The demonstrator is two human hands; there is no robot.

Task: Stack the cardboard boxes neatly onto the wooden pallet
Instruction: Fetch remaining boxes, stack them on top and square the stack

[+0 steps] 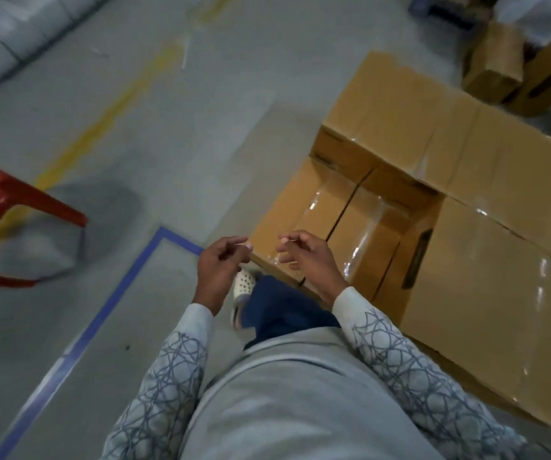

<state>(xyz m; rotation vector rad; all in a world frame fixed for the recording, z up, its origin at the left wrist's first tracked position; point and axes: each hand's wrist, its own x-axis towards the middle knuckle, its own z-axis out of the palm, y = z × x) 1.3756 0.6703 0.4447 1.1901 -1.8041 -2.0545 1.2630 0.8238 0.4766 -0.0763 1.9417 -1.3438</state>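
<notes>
The stacked cardboard boxes point(466, 180) take up the right side of the floor point(201, 111), with lower boxes point(327, 207) showing in a gap at the stack's near left corner. The left hand point(221, 260) and right hand point(304, 257) hang side by side, apart, just before that corner. A taped line point(164, 234) turns a corner to their left, a chair point(8, 200) stands at the far left, and loose boxes point(496, 61) lie behind the stack.

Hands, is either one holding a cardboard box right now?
No, the left hand and right hand both hang loosely curled near the stacked cardboard boxes, holding nothing.
</notes>
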